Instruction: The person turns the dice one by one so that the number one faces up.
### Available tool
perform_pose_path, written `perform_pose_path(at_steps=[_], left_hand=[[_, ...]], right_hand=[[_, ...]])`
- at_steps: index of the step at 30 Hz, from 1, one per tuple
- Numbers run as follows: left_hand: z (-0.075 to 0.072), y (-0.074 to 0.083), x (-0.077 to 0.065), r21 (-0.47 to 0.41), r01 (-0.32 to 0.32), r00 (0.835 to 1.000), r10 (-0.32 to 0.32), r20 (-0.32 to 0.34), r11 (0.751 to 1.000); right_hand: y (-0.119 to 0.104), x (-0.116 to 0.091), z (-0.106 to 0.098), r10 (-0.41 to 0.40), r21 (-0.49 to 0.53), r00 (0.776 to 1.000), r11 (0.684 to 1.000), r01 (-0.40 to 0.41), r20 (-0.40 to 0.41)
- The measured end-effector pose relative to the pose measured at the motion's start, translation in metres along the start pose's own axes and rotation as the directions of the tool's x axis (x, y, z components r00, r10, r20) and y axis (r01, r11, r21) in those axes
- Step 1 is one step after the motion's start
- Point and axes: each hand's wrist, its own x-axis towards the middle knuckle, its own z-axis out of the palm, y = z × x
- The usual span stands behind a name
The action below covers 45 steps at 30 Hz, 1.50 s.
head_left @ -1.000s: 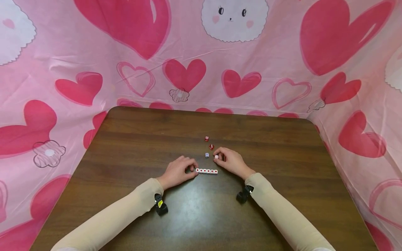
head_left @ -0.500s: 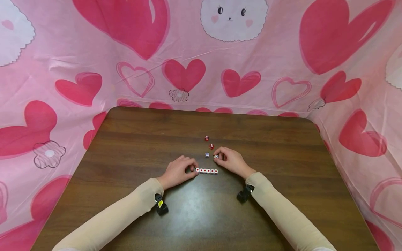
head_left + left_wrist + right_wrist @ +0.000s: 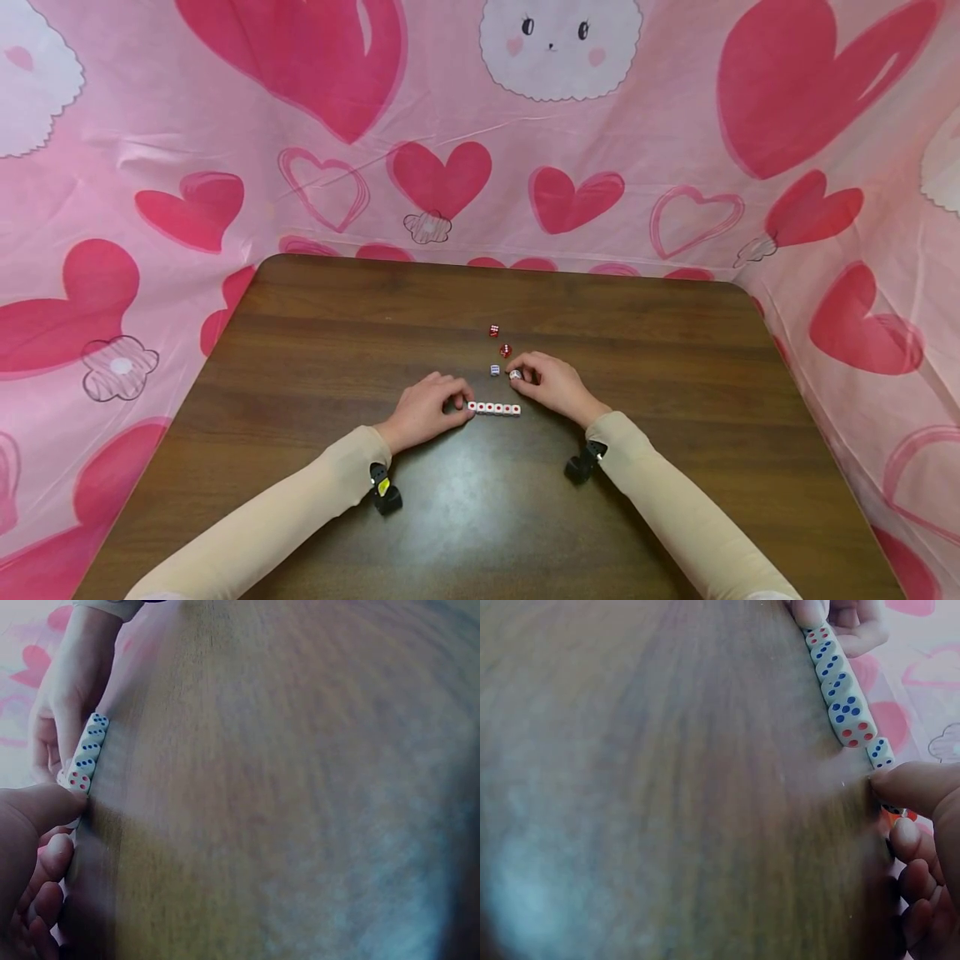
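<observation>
Pink cloth printed with red hearts (image 3: 576, 200) is hanging round three sides of a dark wood-grain table (image 3: 645, 333). Six white dice are standing edge to edge in a straight row (image 3: 494, 409), each showing one large red pip on top. The left hand (image 3: 424, 408) is pinching the row's left end between thumb and curled fingers. The right hand (image 3: 553, 385) is pinching a single white die (image 3: 515, 376) just beyond the row's right end — fingers nearly closed, gap no wider than the die; its top face is too small to read. Just left of it a loose white die (image 3: 495, 370) is sitting with dark marks up; farther back, a nearer red die (image 3: 506, 351) and a far red die (image 3: 494, 331) are lying apart. Step in hand, by my reading: the right fingers are managing one die while the left is steadying the row. The next move is probably calling for a light, exact pinch — keeping that die's faces under control without jostling the row or the loose die.
</observation>
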Motion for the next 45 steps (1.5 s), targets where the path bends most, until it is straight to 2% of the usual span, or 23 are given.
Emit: perform_pose_path(at_steps=[17,28,45], left_hand=[[-0.0005,-0.0007,0.0005,0.002,-0.008,1.000,0.008,-0.001,1.000],[-0.0012,-0.0006,0.0014,-0.002,-0.012,1.000,0.012,-0.008,1.000],[-0.0002,0.0015,-0.0002,-0.009,0.005,1.000,-0.005,0.002,1.000]], right_hand=[[0.0005,0.0008,0.0006,0.007,0.013,0.999,1.000,-0.006,-0.031],[0.0024,0.0019,-0.0011,0.030,0.047,1.000,0.998,-0.029,-0.009],[0.0035,0.0002,0.0018,0.035,0.035,0.999,0.999,-0.035,-0.015]])
